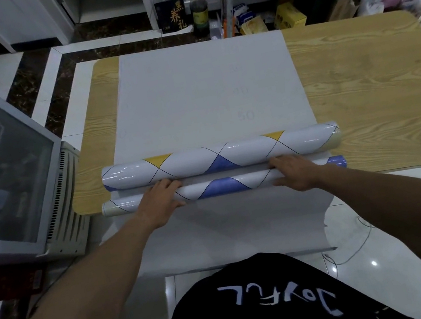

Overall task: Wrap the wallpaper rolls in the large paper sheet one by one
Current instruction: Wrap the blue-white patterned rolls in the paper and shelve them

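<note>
Two wallpaper rolls with a white, blue and yellow diamond pattern lie side by side across a large pale paper sheet (206, 92). The far roll (220, 156) is thicker and lies free. The near roll (222, 186) sits at the table's front edge. My left hand (159, 200) grips the near roll left of its middle, fingers curled over the top. My right hand (294, 172) grips the same roll toward its right end. The sheet runs over the table and hangs down off the front edge toward my lap.
The wooden table (364, 81) shows bare wood right of the sheet and a narrow strip on the left. A glass-fronted cabinet (0, 168) stands close on the left. Boxes, a bottle and shelving crowd the floor behind the table.
</note>
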`<state>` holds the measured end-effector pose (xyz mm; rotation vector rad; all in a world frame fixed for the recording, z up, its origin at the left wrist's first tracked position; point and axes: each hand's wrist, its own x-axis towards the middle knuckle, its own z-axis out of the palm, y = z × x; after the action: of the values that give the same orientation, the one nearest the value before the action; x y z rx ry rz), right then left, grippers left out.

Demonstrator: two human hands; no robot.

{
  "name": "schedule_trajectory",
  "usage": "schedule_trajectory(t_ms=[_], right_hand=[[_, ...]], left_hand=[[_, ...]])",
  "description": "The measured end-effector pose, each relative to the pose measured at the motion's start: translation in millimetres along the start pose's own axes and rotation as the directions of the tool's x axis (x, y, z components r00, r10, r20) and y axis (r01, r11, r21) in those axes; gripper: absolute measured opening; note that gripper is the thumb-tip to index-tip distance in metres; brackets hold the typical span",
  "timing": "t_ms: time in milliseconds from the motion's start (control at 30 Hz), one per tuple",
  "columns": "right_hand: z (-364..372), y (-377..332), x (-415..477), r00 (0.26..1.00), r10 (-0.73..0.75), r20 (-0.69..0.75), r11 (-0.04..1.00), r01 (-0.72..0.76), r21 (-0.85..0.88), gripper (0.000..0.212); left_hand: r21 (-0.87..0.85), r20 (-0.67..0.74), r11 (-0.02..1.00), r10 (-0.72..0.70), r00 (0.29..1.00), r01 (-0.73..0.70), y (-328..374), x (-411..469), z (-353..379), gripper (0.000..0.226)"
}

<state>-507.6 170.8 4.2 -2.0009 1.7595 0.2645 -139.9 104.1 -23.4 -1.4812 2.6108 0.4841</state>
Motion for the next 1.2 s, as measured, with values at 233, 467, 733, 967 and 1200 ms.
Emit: schedule_trajectory(t_ms=[233, 467, 733, 967, 1200], right_hand=[[1.7, -0.5, 1.2, 1.000, -0.001, 0.005, 0.999, 0.001, -0.032, 0.065], [2.2, -1.0, -1.4, 1.000, 0.026, -0.008, 0.998, -0.025, 0.058, 0.041], [2.9, -1.8, 2.5, 1.000, 0.020, -0.017, 0.999, -0.020, -0.032, 0.062], [-1.9, -1.6, 0.9, 1.000, 0.027, -0.015, 0.998, -0.026, 0.056, 0.044], [6.0, -2.1, 3.9, 0.999, 0.034, -0.004, 0.999, -0.034, -0.019, 0.059]], left_hand=[[0.028, 0.007, 0.999, 0.036, 0.999, -0.036, -1.5, 2.3, -2.9, 0.044], [0.015, 0.000, 1.000, 0.003, 1.000, -0.003, 4.7, -2.3, -3.4, 0.047], [0.014, -0.047, 1.000, 0.023, 0.999, -0.023, -1.0, -2.9, 2.5, 0.043], [-0.020, -0.006, 1.000, -0.011, 1.000, 0.011, -0.1, -4.5, 2.3, 0.049], [0.008, -0.039, 1.000, 0.023, 0.999, -0.023, -1.9, -4.4, 1.6, 0.039]])
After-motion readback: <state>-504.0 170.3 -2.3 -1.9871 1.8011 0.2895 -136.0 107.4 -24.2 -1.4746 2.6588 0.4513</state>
